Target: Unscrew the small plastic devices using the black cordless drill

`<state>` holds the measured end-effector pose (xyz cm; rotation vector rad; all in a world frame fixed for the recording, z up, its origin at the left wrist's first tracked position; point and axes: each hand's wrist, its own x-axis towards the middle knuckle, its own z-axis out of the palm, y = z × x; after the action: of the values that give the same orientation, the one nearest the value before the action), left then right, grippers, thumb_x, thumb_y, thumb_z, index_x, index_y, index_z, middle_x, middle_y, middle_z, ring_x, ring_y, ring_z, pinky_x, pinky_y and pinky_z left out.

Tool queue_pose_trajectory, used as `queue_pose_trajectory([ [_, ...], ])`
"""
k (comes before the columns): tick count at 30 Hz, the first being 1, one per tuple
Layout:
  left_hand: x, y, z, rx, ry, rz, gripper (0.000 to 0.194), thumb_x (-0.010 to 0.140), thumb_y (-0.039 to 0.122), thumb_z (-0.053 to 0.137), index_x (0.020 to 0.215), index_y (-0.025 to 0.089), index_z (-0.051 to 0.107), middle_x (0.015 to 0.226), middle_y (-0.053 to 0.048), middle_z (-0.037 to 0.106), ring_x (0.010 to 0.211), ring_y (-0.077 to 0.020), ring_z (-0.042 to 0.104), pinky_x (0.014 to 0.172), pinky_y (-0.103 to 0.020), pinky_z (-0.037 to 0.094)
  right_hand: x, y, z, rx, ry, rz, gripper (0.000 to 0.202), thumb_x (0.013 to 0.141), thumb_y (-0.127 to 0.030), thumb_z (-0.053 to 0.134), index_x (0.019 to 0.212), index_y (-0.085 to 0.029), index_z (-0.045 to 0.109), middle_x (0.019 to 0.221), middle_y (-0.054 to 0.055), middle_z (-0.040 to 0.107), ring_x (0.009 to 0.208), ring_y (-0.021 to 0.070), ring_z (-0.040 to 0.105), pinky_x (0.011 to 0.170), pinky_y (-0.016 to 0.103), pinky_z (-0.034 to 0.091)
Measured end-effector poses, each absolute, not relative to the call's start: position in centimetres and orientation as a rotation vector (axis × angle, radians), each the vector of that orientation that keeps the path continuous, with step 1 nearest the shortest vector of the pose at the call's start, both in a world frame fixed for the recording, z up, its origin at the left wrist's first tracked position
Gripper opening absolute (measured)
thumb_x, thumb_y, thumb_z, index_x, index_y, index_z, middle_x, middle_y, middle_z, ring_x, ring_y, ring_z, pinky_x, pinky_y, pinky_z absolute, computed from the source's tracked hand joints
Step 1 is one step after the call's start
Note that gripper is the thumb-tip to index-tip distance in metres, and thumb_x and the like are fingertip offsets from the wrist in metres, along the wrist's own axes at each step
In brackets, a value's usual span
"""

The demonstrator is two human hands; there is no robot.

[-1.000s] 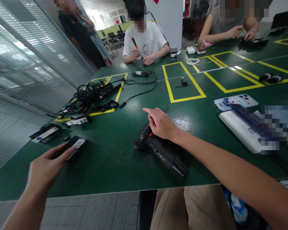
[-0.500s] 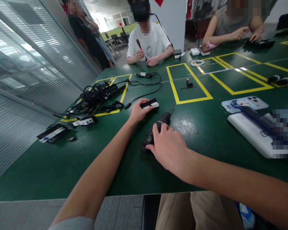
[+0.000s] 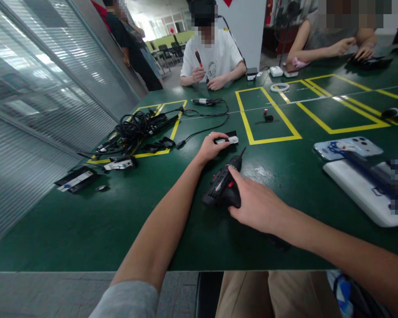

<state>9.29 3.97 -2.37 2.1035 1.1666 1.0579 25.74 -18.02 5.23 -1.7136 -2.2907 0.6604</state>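
My right hand (image 3: 257,198) is wrapped around a black cordless drill (image 3: 223,185) with red buttons. The drill lies low over the green table, its thin bit (image 3: 243,151) pointing away from me. Just beyond it, my left hand (image 3: 210,148) grips a flat black casing with a white label (image 3: 232,139) between thumb and fingers. My fingers cover the casing's left end.
Tangled black cables (image 3: 135,126) and labelled black casings (image 3: 76,179) lie on the left. A phone (image 3: 348,145) and white case (image 3: 351,190) are on the right. Across the table (image 3: 96,238), a person in white (image 3: 212,62) holds a screwdriver (image 3: 198,58); another person sits right.
My right hand has turned the drill so its side and red buttons show. My left hand has shifted right with the casing, closer to the drill bit. The view has shifted slightly.
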Motion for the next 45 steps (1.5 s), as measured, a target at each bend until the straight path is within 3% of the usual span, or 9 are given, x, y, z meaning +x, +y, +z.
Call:
queue_pose_trajectory([
  [2, 9.3, 4.1, -2.3, 2.092, 1.150, 1.050, 0.033, 0.072, 0.037, 0.074, 0.099, 0.017, 0.075, 0.105, -0.007, 0.071, 0.101, -0.0218, 0.062, 0.095, -0.035, 0.046, 27.9, -16.9, 6.0, -1.637, -2.192, 0.765, 0.102, 0.074, -0.035, 0.072, 0.160, -0.018, 0.020, 0.114, 0.018, 0.069, 0.097, 0.0338, 0.069, 0.082, 0.045, 0.052],
  [7, 9.0, 4.3, -2.1, 2.027, 1.121, 1.042, 0.031, 0.070, 0.034, 0.075, 0.095, 0.017, 0.075, 0.103, -0.007, 0.070, 0.099, -0.0217, 0.062, 0.093, -0.035, 0.047, 31.8, -13.5, 8.9, -1.381, -1.634, 0.987, 0.091, 0.067, -0.033, 0.082, 0.149, -0.022, 0.043, 0.104, 0.010, 0.070, 0.077, 0.0241, 0.067, 0.068, 0.039, 0.054],
  [12, 8.8, 4.2, -2.0, 1.998, 1.118, 0.999, 0.032, 0.070, 0.036, 0.075, 0.097, 0.018, 0.074, 0.103, -0.005, 0.069, 0.095, -0.0196, 0.061, 0.090, -0.034, 0.047, 31.5, -12.4, 9.9, -0.920, -1.190, 1.234, 0.023, 0.083, -0.029, 0.061, 0.104, -0.020, 0.066, 0.097, 0.006, 0.069, 0.062, 0.0152, 0.061, 0.056, 0.031, 0.051],
  [15, 8.8, 4.2, -2.0, 1.996, 1.115, 0.993, 0.033, 0.071, 0.037, 0.075, 0.098, 0.018, 0.074, 0.103, -0.005, 0.069, 0.094, -0.0189, 0.062, 0.089, -0.033, 0.047, 31.6, -13.1, 8.7, -0.881, -1.121, 1.273, 0.010, 0.085, -0.026, 0.061, 0.089, -0.018, 0.066, 0.084, 0.004, 0.066, 0.057, 0.0128, 0.056, 0.054, 0.030, 0.049],
  [21, 8.6, 4.6, -2.3, 2.019, 1.089, 1.009, 0.033, 0.072, 0.038, 0.075, 0.098, 0.019, 0.073, 0.108, -0.006, 0.069, 0.104, -0.0202, 0.062, 0.097, -0.034, 0.045, 32.0, -15.4, 7.4, -1.135, -1.222, 1.330, 0.014, 0.083, -0.028, 0.068, 0.094, -0.018, 0.067, 0.062, 0.000, 0.062, 0.053, 0.0158, 0.058, 0.048, 0.028, 0.045],
  [31, 8.6, 4.6, -2.4, 1.929, 1.067, 1.016, 0.031, 0.070, 0.034, 0.076, 0.097, 0.018, 0.073, 0.108, -0.006, 0.070, 0.100, -0.0192, 0.062, 0.095, -0.034, 0.047, 31.3, -17.3, 8.2, -1.361, -1.340, 1.293, 0.021, 0.084, -0.029, 0.064, 0.102, -0.020, 0.069, 0.061, -0.001, 0.065, 0.052, 0.0160, 0.060, 0.047, 0.027, 0.044],
  [45, 8.7, 4.6, -2.2, 1.920, 1.065, 1.015, 0.026, 0.073, 0.034, 0.074, 0.094, 0.019, 0.075, 0.105, -0.006, 0.071, 0.103, -0.0201, 0.062, 0.100, -0.037, 0.046, 31.1, -17.4, 8.0, -1.330, -1.329, 1.308, 0.011, 0.083, -0.027, 0.065, 0.092, -0.020, 0.066, 0.060, -0.002, 0.064, 0.051, 0.0149, 0.060, 0.048, 0.027, 0.045],
])
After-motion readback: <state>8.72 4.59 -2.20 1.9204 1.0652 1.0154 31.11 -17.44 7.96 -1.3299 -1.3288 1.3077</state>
